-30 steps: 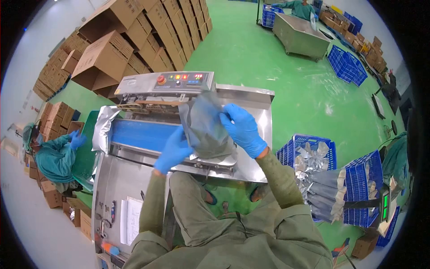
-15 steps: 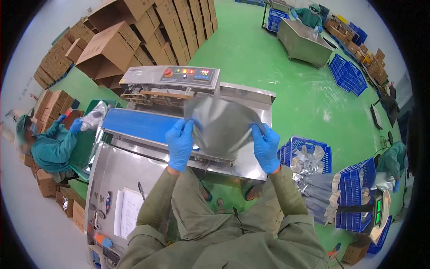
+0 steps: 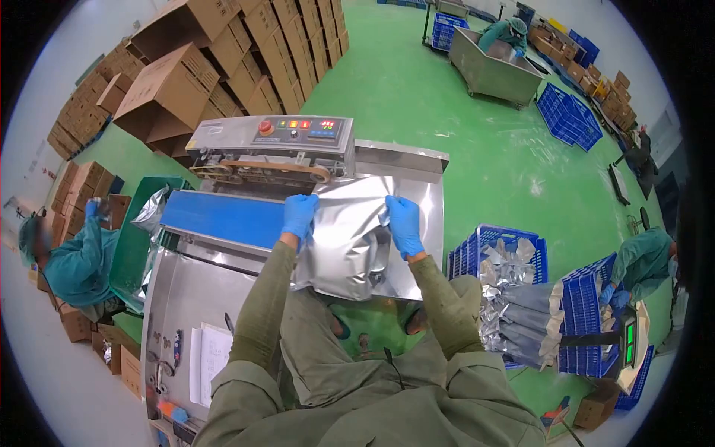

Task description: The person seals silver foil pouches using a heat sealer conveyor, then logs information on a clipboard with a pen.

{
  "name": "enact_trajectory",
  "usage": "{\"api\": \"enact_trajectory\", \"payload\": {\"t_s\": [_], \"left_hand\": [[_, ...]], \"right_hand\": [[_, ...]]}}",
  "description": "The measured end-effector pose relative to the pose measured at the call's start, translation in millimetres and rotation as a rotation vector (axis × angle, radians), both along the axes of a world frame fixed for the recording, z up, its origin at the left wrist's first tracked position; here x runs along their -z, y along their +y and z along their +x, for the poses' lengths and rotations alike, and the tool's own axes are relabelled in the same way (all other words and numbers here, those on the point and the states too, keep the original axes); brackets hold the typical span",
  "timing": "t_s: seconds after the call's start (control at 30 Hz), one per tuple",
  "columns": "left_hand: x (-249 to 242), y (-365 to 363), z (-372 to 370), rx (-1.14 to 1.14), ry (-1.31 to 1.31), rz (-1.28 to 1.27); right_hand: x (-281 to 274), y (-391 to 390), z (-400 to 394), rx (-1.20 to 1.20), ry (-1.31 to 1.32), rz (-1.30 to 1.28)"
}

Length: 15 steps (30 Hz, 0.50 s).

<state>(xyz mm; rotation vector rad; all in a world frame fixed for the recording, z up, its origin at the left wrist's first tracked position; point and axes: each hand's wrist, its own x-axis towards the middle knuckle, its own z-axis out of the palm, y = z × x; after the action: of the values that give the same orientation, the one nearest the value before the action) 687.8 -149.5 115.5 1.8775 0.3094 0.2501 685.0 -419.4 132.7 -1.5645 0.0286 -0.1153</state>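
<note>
A silver foil bag [image 3: 339, 249] spreads over the steel worktop, its body hanging toward me. My left hand [image 3: 299, 217], in a blue glove, pinches the bag's upper left edge, beside the end of the blue conveyor belt [image 3: 216, 218]. At its upper right edge, my right hand [image 3: 404, 226], also gloved, grips the foil. The bag's top edge lies just below and right of the brown sealing band on the band sealer [image 3: 268, 145]. The fingertips behind the foil are partly hidden.
Left of the belt, a green bin [image 3: 126, 257] holds foil bags beside a co-worker [image 3: 82, 257]. Blue crates [image 3: 581, 320] with foil bags stand at right near a scale [image 3: 630, 343]. A notebook [image 3: 212, 365] lies on the steel table. Cartons [image 3: 175, 93] are stacked behind the sealer.
Both hands have lowered the bag toward the worktop, and its full silver front now shows. My right hand has moved left. The co-worker at left has drawn a hand away from the bin.
</note>
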Motion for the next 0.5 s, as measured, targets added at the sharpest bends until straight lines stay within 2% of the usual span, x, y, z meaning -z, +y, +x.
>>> {"api": "enact_trajectory", "payload": {"t_s": [0.1,0.3,0.5], "left_hand": [[14.1,31.3,16.3,-0.028,0.001,0.019],[-0.7,70.8,8.6,-0.018,0.012,-0.114],[-18.0,47.8,-9.7,0.031,0.208,-0.142]], "right_hand": [[5.0,22.5,11.0,-0.029,-0.001,0.002],[14.2,68.7,18.1,-0.028,-0.115,-0.012],[11.9,45.2,-16.7,0.077,-0.036,0.037]]}}
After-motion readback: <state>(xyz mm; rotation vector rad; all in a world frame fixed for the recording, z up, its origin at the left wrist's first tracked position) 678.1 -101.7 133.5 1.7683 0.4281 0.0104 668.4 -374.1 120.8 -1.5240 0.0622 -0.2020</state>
